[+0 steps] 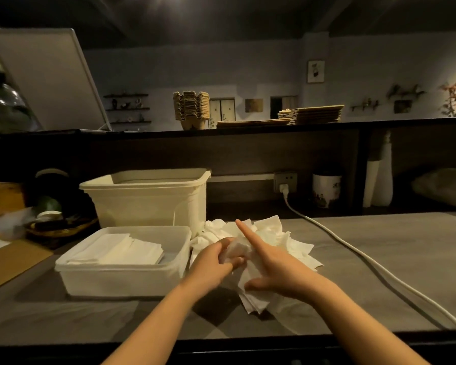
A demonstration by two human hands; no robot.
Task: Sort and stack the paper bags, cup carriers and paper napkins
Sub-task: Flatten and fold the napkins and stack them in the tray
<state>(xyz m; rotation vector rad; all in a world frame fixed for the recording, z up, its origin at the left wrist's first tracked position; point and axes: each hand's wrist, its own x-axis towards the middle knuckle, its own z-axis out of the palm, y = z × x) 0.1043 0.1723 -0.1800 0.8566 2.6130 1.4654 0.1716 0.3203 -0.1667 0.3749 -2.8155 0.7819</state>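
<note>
Gripping a crumpled white napkin, the left hand has its fingers curled round it, just above the bench. Right hand sits right beside it, touching the same napkin: index finger straight and pointing away, thumb out and lying on the paper below; its other fingers are hidden behind the napkin, so can't tell whether they grasp anything. Both hands are over the loose napkin pile, which is spread messily on the bench, right of the shallow tub. That tub holds a flat napkin stack, lying toward its left side. Tall tub stands directly behind the shallow one, touching or nearly so. Upper shelf at the back carries the nested cup carriers on the left and the flat paper bags stacked to their right. White cable runs from the wall socket across the bench, passing right of the pile. Brown cardboard lies at the far left.
</note>
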